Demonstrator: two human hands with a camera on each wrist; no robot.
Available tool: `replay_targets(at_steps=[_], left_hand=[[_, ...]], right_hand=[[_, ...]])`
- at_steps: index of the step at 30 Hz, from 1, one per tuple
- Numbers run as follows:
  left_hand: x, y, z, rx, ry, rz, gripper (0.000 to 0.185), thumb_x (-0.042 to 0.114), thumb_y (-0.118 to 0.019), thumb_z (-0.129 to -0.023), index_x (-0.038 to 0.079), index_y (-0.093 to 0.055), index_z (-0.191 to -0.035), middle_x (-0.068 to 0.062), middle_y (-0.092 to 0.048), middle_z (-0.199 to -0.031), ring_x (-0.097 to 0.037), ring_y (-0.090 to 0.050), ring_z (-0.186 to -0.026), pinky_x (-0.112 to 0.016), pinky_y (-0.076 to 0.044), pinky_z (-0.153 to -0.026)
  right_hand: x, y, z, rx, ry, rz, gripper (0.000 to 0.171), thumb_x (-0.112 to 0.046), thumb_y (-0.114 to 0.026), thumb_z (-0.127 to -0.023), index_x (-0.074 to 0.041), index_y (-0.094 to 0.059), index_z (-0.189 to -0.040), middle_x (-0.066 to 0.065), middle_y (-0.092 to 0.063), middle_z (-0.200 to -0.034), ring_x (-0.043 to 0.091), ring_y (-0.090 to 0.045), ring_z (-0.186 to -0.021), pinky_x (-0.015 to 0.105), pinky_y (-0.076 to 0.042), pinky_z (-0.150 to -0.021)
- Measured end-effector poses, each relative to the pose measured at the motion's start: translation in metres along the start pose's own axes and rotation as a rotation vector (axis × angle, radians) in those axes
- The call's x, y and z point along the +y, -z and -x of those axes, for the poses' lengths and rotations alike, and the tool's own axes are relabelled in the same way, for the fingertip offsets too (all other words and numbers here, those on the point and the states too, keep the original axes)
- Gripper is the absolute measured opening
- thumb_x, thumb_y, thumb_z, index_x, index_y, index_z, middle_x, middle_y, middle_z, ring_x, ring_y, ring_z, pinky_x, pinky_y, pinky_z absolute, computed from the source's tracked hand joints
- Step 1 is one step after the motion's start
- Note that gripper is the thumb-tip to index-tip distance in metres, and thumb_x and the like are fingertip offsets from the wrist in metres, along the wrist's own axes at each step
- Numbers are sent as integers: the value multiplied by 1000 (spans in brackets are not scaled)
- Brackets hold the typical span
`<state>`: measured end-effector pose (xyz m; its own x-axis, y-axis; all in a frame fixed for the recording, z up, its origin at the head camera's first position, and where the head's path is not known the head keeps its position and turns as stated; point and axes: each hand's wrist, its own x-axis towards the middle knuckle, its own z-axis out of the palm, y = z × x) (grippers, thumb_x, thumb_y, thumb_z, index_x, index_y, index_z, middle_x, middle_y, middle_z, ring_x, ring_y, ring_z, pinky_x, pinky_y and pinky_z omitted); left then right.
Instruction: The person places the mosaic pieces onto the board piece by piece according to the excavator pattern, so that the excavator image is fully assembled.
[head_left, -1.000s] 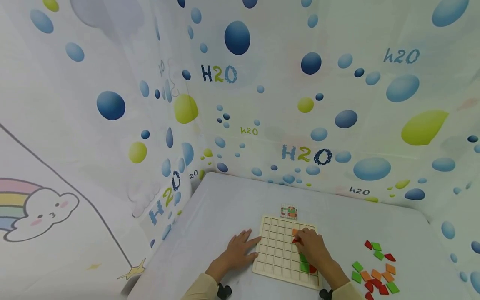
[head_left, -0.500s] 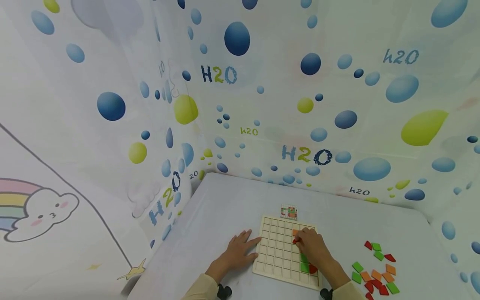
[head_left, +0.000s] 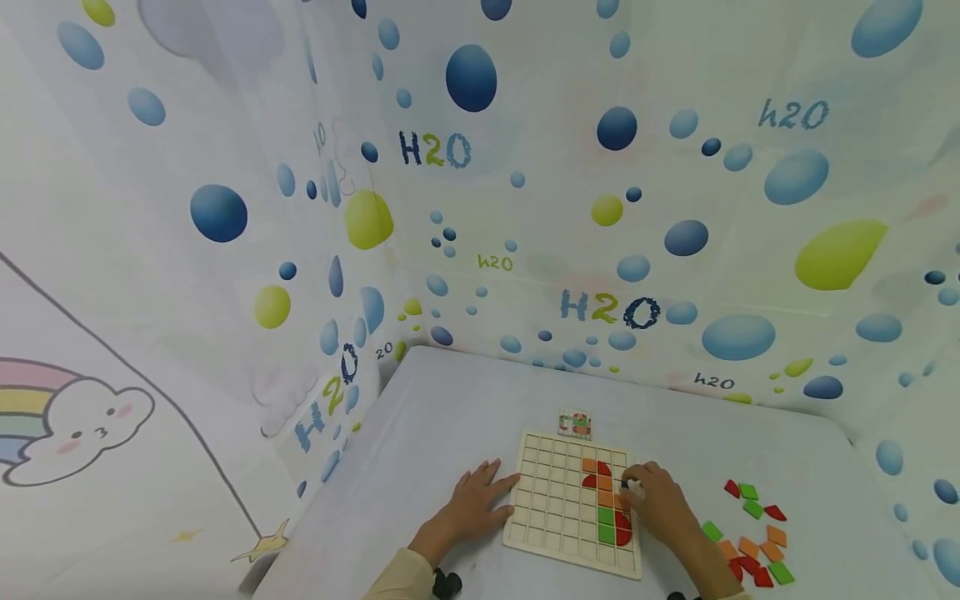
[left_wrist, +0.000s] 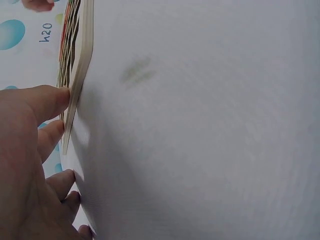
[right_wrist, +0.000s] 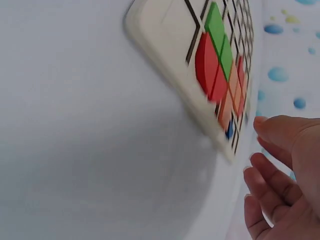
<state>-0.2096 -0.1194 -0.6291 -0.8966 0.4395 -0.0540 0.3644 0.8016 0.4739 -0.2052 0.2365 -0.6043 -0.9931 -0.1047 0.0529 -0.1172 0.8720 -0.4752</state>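
A square wooden grid board (head_left: 551,500) lies on the table with green, red and orange tiles in its right-hand cells. My left hand (head_left: 474,504) rests at its left edge, fingers spread; in the left wrist view the thumb (left_wrist: 52,102) touches the rim. Over the right edge hovers my right hand (head_left: 656,504), loosely bent. In the right wrist view nothing shows between its thumb (right_wrist: 280,131) and fingers. Near them a small dark blue spot (right_wrist: 229,131) shows on the board beside an orange tile (right_wrist: 225,112); what it is, I cannot tell.
A small pattern card (head_left: 575,423) lies just behind the board. Loose red, green and orange tiles (head_left: 750,550) are scattered on the table to the right. A white curtain with blue drops (head_left: 525,225) surrounds the table's back and left sides.
My right hand has let go of the red quarter-round tile and moved right, uncovering red and orange tiles on the board. My left hand stays in place; the view has shifted slightly.
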Motion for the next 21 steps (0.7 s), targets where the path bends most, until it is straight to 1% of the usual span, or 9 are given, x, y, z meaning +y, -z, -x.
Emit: replay_targets(at_steps=[4,7,9,11,13,16,18,21], left_hand=[[-1,-1,-1,-6,6,-4,56,45,-61,-105,32,-50,-158,-15,-35,-170,-41,-31,-157,-66,-24,-126],[-2,-2,-1,-9,5,0,57,44,-62,-105,31,-50,-158,-16,-35,-170,-42,-31,-157,-66,-24,-126],[-2,0,0,-11,7,5,57,44,-62,-104,30,-50,-158,-17,-35,-170,-43,-31,-157,-67,-24,-126],[-3,0,0,-12,11,8,57,43,-62,-104,30,-50,-158,-18,-35,-170,-43,-31,-157,-68,-23,-126],[-3,1,1,-10,12,9,57,42,-62,-104,29,-51,-158,-18,-35,-170,-44,-31,-157,-68,-23,-126],[-2,1,2,-13,16,17,57,43,-62,-104,29,-51,-158,-17,-34,-170,-43,-30,-157,-67,-22,-126],[-1,1,2,-12,13,26,57,42,-62,-104,29,-51,-158,-17,-35,-170,-43,-30,-157,-67,-22,-126],[0,1,1,-12,9,31,57,42,-62,-104,30,-51,-158,-17,-35,-170,-43,-30,-157,-67,-21,-127]], right_hand=[[23,17,15,-12,-147,1,30,-18,-77,-96,-2,-68,-119,15,-66,-111,30,-65,-100,55,-58,-90],[42,28,29,-24,-248,45,41,-22,-80,-94,3,-64,-123,26,-63,-115,37,-64,-100,61,-57,-88],[52,33,39,-39,-305,74,48,-27,-82,-93,5,-63,-123,33,-60,-117,42,-61,-101,64,-55,-85],[61,38,46,-59,-347,103,51,-31,-83,-91,6,-63,-120,34,-59,-114,44,-60,-99,66,-54,-81],[68,40,52,-91,-369,117,50,-34,-83,-90,5,-64,-116,32,-60,-108,43,-61,-95,66,-53,-77],[75,41,55,-139,-381,115,43,-32,-82,-92,3,-64,-109,24,-60,-98,37,-61,-88,64,-51,-76],[77,41,55,-156,-380,107,36,-27,-80,-93,1,-64,-108,21,-61,-95,34,-61,-85,64,-49,-76],[78,40,54,-152,-380,90,32,-23,-79,-95,2,-64,-108,20,-61,-96,32,-60,-85,66,-48,-76]])
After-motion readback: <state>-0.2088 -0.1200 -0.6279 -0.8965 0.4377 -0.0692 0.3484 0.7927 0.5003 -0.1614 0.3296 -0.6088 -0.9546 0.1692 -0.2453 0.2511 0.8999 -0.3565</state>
